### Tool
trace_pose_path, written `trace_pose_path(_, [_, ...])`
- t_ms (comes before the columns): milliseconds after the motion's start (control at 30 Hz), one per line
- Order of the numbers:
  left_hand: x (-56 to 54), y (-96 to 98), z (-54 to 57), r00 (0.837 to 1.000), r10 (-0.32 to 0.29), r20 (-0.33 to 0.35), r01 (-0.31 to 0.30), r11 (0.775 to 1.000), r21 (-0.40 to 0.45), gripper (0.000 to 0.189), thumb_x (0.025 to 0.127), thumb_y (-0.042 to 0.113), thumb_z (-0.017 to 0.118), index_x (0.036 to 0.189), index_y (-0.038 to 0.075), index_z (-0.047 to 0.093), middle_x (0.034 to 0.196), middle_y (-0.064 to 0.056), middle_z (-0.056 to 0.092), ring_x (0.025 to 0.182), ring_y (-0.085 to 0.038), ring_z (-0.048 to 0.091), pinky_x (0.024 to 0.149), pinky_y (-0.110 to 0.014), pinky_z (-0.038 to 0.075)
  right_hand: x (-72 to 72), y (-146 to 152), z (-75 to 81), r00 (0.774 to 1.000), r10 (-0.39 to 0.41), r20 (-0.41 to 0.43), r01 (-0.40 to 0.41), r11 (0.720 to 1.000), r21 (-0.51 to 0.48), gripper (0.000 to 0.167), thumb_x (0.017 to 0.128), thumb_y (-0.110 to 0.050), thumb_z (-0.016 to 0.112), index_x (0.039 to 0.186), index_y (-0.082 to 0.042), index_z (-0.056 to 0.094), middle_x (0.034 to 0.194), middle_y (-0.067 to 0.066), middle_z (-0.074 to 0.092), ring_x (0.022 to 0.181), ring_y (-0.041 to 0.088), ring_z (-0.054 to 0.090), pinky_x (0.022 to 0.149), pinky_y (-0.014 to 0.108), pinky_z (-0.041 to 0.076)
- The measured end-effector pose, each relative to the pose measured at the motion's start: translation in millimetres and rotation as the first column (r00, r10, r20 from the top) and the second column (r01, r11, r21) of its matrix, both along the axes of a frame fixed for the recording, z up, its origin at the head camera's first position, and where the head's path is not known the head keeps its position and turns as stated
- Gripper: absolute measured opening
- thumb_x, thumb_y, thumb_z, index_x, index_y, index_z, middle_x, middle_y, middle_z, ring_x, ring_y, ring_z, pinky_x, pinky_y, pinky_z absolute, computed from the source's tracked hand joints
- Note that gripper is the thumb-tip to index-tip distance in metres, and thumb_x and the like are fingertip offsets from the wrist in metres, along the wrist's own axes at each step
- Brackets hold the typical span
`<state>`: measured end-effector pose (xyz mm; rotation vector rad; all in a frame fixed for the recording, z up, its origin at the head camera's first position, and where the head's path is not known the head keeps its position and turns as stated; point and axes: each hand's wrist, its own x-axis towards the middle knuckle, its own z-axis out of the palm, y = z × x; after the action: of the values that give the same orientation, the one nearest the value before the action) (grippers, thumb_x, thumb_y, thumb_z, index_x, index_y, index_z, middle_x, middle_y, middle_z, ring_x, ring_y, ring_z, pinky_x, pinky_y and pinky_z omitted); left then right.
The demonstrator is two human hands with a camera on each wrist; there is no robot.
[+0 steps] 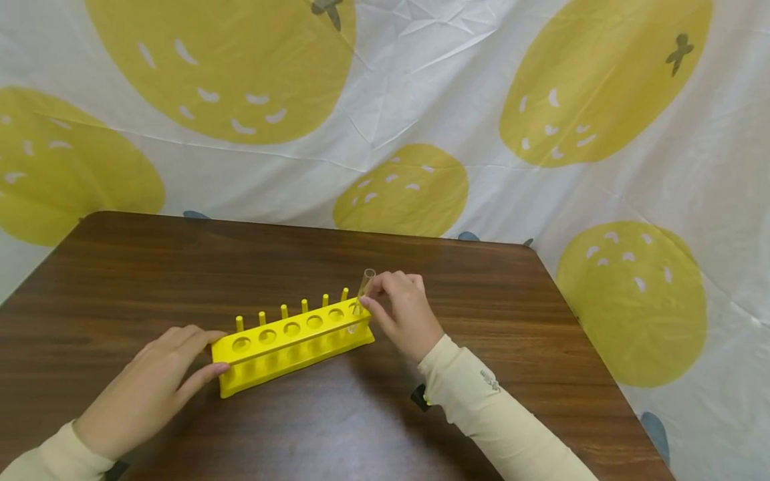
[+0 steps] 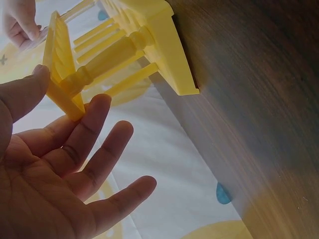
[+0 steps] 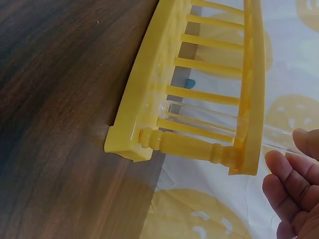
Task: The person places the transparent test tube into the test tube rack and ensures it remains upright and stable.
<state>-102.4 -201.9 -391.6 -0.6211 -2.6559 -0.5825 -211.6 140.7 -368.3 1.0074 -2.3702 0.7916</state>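
A yellow test tube rack (image 1: 301,359) stands on the table, with a row of round holes in its top plate and upright pegs along the far side. My left hand (image 1: 156,371) pinches the left end of that plate between thumb and index finger; its other fingers spread loosely in the left wrist view. At the right end, my right hand (image 1: 406,310) pinches a clear glass test tube (image 1: 365,280) near its mouth. The tube passes through the end hole, and in the right wrist view its rounded bottom (image 3: 168,108) is close to the rack's base.
The rack stands on a dark wood-grain table (image 1: 481,300). Behind and to the right hangs a white cloth (image 1: 421,87) printed with big yellow fruit. A black band (image 1: 420,397) shows under the right sleeve (image 1: 481,394).
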Motion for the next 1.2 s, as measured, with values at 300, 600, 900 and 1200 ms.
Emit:
trace_pose_path(300, [-0.3, 0.6, -0.3, 1.000, -0.013, -0.012, 0.013, 1.000, 0.004, 0.040, 0.086, 0.017, 0.084, 0.121, 0.006, 0.068, 0.104, 0.002, 0.066, 0.092, -0.018, 0.060, 0.078, -0.047, 0.054, -0.3, 1.7, -3.4, 1.000, -0.002, 0.003, 0.002, 1.000, 0.019, 0.014, 0.095, -0.011, 0.076, 0.099, -0.007, 0.063, 0.092, 0.001, 0.066, 0.087, 0.024, 0.059, 0.092, 0.050, 0.038])
trace_pose_path(600, [0.3, 1.4, -2.2, 0.999, -0.025, -0.028, 0.025, 1.000, 0.009, 0.040, 0.086, 0.016, 0.084, 0.121, 0.006, 0.068, 0.104, 0.003, 0.066, 0.092, -0.018, 0.060, 0.077, -0.046, 0.055, -0.8, 2.7, -3.4, 1.000, 0.007, 0.005, -0.007, 0.999, 0.033, 0.017, 0.092, -0.011, 0.079, 0.098, -0.008, 0.064, 0.091, 0.001, 0.065, 0.089, 0.023, 0.058, 0.090, 0.048, 0.038])
trace_pose_path(900, [1.1, 2.5, -1.6, 1.000, -0.019, -0.015, 0.019, 1.000, 0.018, 0.040, 0.086, 0.017, 0.084, 0.122, 0.006, 0.068, 0.104, 0.004, 0.066, 0.093, -0.018, 0.060, 0.078, -0.047, 0.054, -1.9, 4.3, -7.6, 1.000, 0.005, 0.014, -0.006, 0.999, 0.040, 0.017, 0.092, -0.011, 0.079, 0.098, -0.008, 0.063, 0.092, 0.001, 0.065, 0.089, 0.024, 0.057, 0.089, 0.048, 0.038])
trace_pose_path(1200, [1.1, 2.2, -1.7, 0.999, -0.024, -0.026, 0.024, 1.000, 0.020, 0.041, 0.086, 0.016, 0.084, 0.122, 0.006, 0.068, 0.104, 0.003, 0.066, 0.091, -0.017, 0.060, 0.076, -0.046, 0.055, -2.0, 6.4, -10.1, 0.998, 0.006, 0.056, -0.008, 0.999, 0.044, 0.021, 0.091, -0.012, 0.080, 0.101, -0.008, 0.062, 0.096, 0.003, 0.064, 0.090, 0.026, 0.056, 0.090, 0.048, 0.036])
